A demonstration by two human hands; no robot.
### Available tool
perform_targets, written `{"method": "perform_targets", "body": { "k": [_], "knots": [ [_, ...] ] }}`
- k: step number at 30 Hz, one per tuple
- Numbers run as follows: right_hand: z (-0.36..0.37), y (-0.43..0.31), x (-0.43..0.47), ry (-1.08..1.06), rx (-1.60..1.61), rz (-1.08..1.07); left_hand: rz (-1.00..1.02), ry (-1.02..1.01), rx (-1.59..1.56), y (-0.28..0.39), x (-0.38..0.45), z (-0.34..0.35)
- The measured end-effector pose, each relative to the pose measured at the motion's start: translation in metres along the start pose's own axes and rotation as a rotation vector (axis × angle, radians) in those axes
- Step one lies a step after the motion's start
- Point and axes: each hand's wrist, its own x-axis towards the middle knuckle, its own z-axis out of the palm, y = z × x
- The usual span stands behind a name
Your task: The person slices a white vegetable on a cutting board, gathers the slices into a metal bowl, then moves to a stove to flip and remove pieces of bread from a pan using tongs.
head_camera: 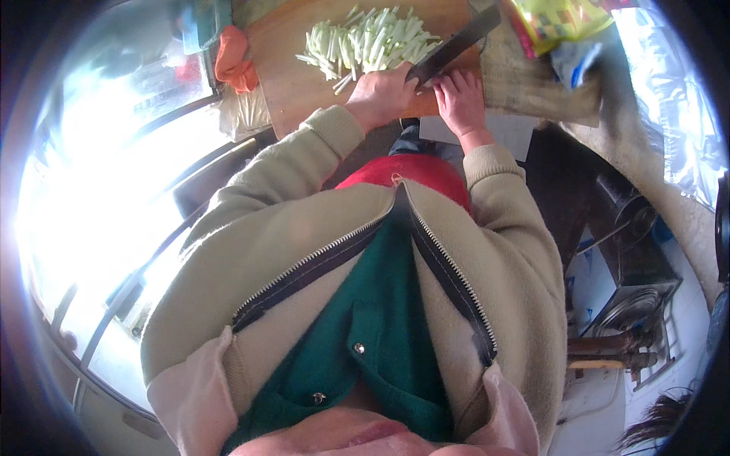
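Observation:
My left hand (382, 94) grips a kitchen knife at its handle end. The broad dark blade (456, 44) points up and to the right across the wooden cutting board (279, 74). Close beside the blade, my right hand (461, 101) is low on the board's right side, fingers bent toward the knife. A small pale bit (423, 86) shows by its fingertips; what lies under them is hidden. Beyond my left hand spreads a heap of cut pale green-white vegetable stalks (370, 43), with a few loose pieces at its near edge.
An orange cloth-like item (235, 60) lies left of the board, above a pale plastic wrapping (246, 114). To the right are a yellow plastic packet (562, 23) and a blue-and-white packet (576, 62). Dark stove-like equipment (633, 273) stands lower right. Strong glare washes out the left side.

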Motion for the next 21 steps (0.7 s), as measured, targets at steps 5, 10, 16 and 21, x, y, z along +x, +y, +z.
{"method": "perform_targets", "body": {
  "k": [5,10,16,21],
  "knots": [
    [0.001,0.003,0.001,0.042,0.013,-0.035,-0.011,-0.052,0.028,-0.006,-0.012,-0.009],
    [0.003,0.003,0.000,0.049,0.052,-0.034,-0.021,-0.081,-0.033,-0.006,-0.009,-0.001],
    [0.001,0.002,0.003,-0.017,0.046,-0.041,-0.103,-0.018,-0.066,-0.014,-0.003,-0.001],
    [-0.015,-0.004,0.016,0.051,0.566,0.346,-0.253,0.158,-0.323,-0.038,-0.005,-0.021]
  ]
}}
